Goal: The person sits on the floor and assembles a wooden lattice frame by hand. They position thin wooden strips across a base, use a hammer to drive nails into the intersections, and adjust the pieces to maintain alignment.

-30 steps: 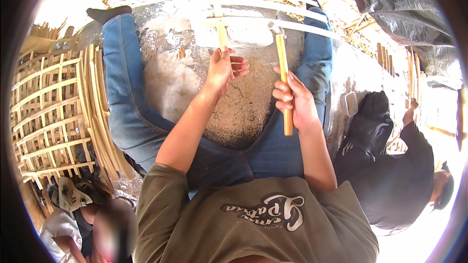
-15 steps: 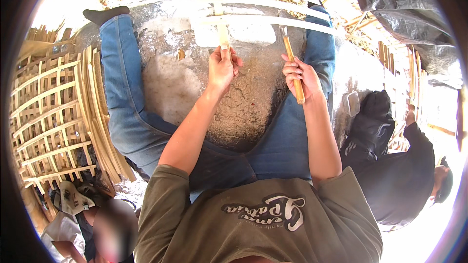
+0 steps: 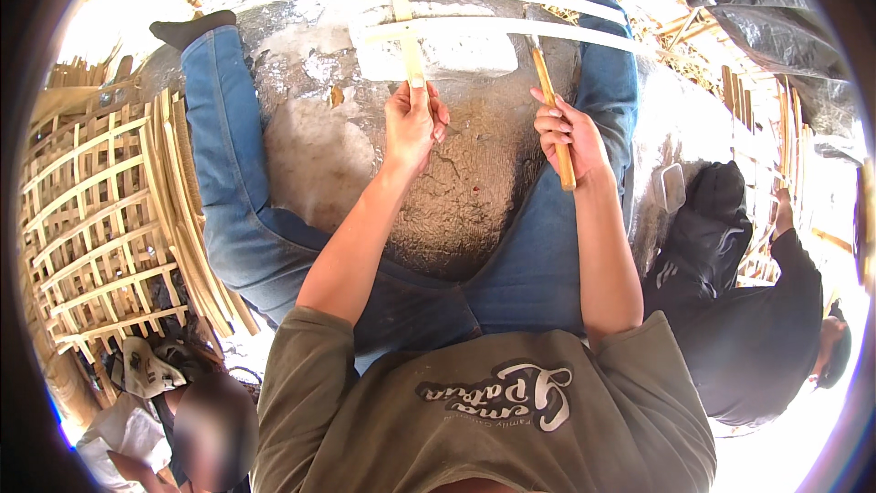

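Observation:
My left hand (image 3: 413, 128) is closed around the near end of a pale bamboo strip (image 3: 412, 61), thumb on top. That strip runs away from me and crosses several long bamboo strips (image 3: 511, 27) lying crosswise, like an open lattice. My right hand (image 3: 572, 135) grips a tool with a yellowish wooden handle (image 3: 545, 82), its butt sticking out below my palm. The tool's narrow metal end points away from me, close to the nearest crosswise strip; its exact kind is unclear. Both hands are above the ground between my spread legs in blue jeans (image 3: 225, 119).
Woven bamboo lattice panels (image 3: 100, 219) and stacked strips (image 3: 196, 210) stand at the left. A person in dark clothing (image 3: 739, 338) sits at the right, near a clear plastic container (image 3: 671, 187). Another person (image 3: 146, 443) is at the lower left. Dark sheeting (image 3: 776, 27) hangs at the upper right.
My right hand and the tool have shifted slightly to the right, with the tool's metal end a little farther away. The left hand keeps its hold on the bamboo strip, nearly still.

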The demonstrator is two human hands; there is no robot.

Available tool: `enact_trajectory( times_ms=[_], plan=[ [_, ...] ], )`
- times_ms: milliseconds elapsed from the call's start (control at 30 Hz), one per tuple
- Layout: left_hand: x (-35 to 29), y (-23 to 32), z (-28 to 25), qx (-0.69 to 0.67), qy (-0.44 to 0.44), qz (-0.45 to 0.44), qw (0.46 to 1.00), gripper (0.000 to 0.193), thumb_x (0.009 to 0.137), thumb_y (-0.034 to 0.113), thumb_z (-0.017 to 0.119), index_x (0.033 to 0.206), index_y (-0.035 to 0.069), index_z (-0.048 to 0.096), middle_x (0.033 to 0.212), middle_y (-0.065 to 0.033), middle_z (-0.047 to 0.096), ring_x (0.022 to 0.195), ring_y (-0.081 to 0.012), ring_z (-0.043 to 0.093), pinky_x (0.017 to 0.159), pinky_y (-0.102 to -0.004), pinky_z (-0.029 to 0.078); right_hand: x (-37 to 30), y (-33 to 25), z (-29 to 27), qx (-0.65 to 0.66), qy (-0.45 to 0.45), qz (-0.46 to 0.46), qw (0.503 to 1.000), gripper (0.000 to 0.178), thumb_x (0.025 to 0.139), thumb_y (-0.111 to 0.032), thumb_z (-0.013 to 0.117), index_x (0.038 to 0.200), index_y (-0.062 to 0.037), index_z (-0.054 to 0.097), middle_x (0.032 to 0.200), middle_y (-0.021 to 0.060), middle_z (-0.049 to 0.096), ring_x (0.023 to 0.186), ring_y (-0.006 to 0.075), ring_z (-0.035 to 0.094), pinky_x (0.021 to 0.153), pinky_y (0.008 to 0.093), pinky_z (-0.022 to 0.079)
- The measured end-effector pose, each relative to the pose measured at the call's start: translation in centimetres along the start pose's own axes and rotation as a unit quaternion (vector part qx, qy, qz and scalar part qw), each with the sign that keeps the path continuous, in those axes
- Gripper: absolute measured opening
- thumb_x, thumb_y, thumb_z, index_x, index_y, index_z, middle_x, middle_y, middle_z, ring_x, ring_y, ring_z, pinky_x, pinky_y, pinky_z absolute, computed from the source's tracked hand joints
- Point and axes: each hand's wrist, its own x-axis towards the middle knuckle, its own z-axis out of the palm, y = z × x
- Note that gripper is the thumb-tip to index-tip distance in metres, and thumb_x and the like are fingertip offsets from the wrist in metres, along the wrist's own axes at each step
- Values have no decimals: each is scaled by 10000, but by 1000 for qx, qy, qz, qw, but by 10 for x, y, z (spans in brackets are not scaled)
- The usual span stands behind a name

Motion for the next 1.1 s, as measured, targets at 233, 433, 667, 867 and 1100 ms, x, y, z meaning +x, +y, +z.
enact_trajectory(
  times_ms=[233, 433, 667, 867, 1100],
  plan=[
    [-2, 0, 1, 6, 10, 12, 1000, 345, 1106, 369, 438, 944, 80, 531, 607, -53, 564, 415, -81, 433, 387, -243, 366, -5, 1, 1, -5, -30, -1, 1000, 396, 1103, -170, 411, 1416, 73, 405, 827, -17, 416, 613, 10, 382, 453, 143, 344],
    [-4, 5, 6, 31, -6, 46, 998, 416, 1096, 408, 432, 888, 58, 520, 562, -53, 571, 394, -76, 457, 357, -237, 362, 2, 1, -5, -11, -16, 5, 1000, 416, 1101, -188, 429, 1439, 53, 395, 829, -20, 419, 611, 12, 381, 453, 145, 343],
    [-21, 31, 30, 67, -47, 88, 993, 415, 1104, 398, 412, 880, 66, 522, 545, -54, 570, 369, -66, 441, 350, -226, 351, 6, 1, -5, -1, -14, 14, 1000, 397, 1098, -191, 439, 1418, 43, 413, 832, -20, 419, 600, 16, 379, 455, 153, 334],
    [-21, 24, 25, -2, -42, 55, 998, 393, 1104, 393, 425, 923, 66, 547, 597, -58, 578, 387, -70, 424, 356, -242, 342, 9, 2, -9, -3, 11, 16, 1000, 415, 1097, -191, 439, 1442, 34, 382, 832, -19, 419, 603, 19, 386, 464, 161, 346],
    [-6, 25, 22, -76, -20, 21, 997, 382, 1105, 377, 431, 920, 63, 545, 629, -58, 586, 413, -75, 424, 385, -253, 357, 10, 3, -14, -23, 14, 18, 999, 366, 1102, -201, 424, 1393, 22, 431, 837, -22, 412, 607, 21, 383, 482, 162, 344]
  ],
)
